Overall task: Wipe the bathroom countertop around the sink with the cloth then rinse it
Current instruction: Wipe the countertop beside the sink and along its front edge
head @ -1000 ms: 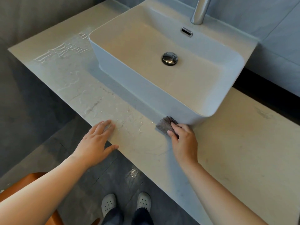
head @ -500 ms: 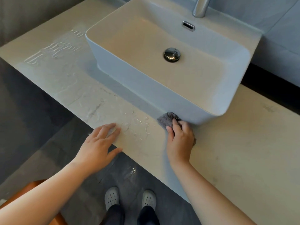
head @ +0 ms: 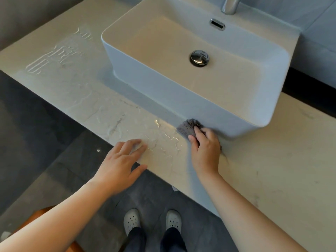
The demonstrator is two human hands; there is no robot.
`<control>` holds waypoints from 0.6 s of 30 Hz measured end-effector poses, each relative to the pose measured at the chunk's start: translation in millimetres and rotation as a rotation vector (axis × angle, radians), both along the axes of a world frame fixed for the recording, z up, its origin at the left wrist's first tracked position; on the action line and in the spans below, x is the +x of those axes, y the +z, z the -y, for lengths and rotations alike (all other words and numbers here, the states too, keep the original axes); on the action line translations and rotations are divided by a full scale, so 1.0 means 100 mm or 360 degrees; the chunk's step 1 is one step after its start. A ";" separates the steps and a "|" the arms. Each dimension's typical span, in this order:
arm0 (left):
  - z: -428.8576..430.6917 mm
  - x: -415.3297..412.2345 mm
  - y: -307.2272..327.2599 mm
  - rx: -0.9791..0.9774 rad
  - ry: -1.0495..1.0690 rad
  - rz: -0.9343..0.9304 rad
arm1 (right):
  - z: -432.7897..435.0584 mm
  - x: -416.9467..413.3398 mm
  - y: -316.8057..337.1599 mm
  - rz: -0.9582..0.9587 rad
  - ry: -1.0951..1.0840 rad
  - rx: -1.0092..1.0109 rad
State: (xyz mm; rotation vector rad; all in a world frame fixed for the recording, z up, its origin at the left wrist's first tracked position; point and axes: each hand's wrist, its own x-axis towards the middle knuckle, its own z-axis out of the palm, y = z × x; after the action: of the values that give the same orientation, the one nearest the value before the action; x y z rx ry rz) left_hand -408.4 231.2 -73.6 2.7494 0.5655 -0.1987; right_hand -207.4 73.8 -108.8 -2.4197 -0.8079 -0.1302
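**Grey cloth pressed at the near foot of the sink**

Your right hand (head: 205,150) grips the small grey fuzzy cloth (head: 187,127), fingers curled over it. It presses the cloth onto the pale, veined stone countertop (head: 281,160), right against the near wall of the white rectangular ceramic sink (head: 181,99), towards the sink's right corner. A bunched end of the cloth sticks out on the far left of your knuckles.

Your left hand (head: 120,160) lies flat on the countertop's near edge. Its fingers are straight and slightly spread, the thumb hangs off the edge, and it holds nothing. It sits to the left of the right hand, apart from it.

Thin wet streaks (head: 163,135) glint on the stone between the two hands and further left.

A round chrome drain plug (head: 199,58) sits in the middle of the basin. A chrome overflow slot (head: 217,24) is on the far wall, and the base of a chrome faucet (head: 230,5) is behind it.

Below the counter are dark grey floor tiles (head: 54,160) and your two pale perforated clogs (head: 131,220).
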 end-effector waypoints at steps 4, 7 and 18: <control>-0.08 0.00 0.03 -0.0147 0.0057 0.0101 | 0.21 -0.43 0.01 -0.0030 0.0120 -0.0063; -0.19 -0.05 0.03 -0.0025 0.0123 0.0167 | 0.35 -0.80 0.01 -0.0059 0.0196 -0.0066; -0.28 -0.22 -0.07 0.0062 0.0217 0.0063 | 0.44 -0.86 0.35 -0.0663 0.0575 0.0103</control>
State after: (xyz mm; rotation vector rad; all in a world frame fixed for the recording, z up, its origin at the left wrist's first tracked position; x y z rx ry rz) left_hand -430.6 259.0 -81.1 2.7323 0.7503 -0.1017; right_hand -293.0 30.1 -74.0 -2.0928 -1.0012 0.4635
